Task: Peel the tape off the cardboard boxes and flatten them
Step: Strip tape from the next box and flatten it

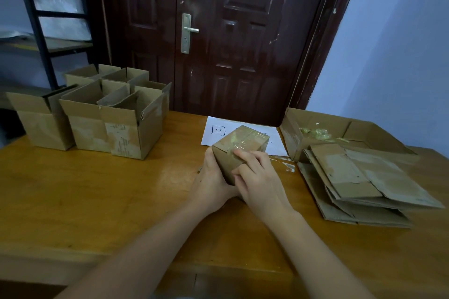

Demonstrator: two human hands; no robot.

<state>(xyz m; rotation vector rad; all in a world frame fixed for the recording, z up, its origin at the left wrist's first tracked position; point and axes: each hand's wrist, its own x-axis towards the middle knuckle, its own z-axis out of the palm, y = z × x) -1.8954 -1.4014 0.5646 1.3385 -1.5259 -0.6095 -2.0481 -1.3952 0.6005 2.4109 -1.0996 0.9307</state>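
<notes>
Wooden table (97,189): a small taped box (239,150) is steadied by the left hand (210,177). Its tape (243,144) is picked at by the right hand (255,175), probably to lift an edge.

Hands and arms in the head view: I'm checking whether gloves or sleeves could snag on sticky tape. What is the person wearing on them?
Nothing that shows. The left hand and right hand are bare, without gloves, rings, watch or bracelet. Both forearms are uncovered down to the bottom edge of the picture; no sleeve comes into view.
</notes>
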